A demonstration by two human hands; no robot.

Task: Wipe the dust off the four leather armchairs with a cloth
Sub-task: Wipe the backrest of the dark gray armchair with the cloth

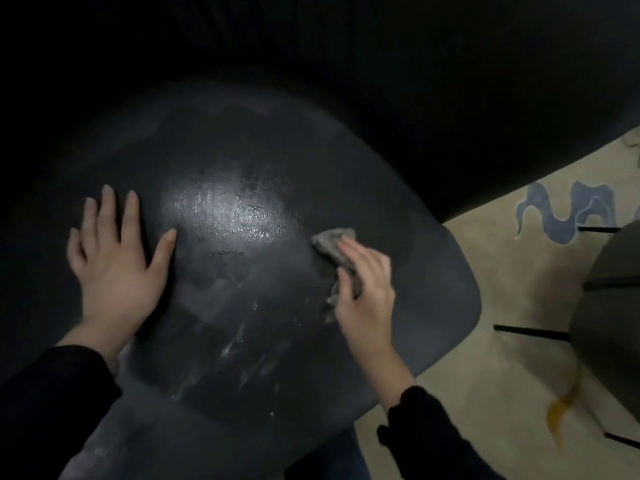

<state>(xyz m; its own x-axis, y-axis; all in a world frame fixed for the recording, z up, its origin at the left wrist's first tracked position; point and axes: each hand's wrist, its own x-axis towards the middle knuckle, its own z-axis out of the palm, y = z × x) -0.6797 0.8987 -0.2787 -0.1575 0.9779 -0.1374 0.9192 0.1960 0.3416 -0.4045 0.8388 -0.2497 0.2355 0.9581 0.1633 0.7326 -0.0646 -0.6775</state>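
Observation:
A black leather armchair fills the view, its seat cushion shining under the light and streaked with pale dust toward the front. My right hand presses a crumpled grey cloth against the seat's right side, fingers curled over it. My left hand lies flat on the seat's left side with fingers spread. The chair's back and arms are lost in darkness above.
A beige rug with a blue pattern and an orange mark covers the floor on the right. A second dark chair with thin black metal legs stands at the right edge.

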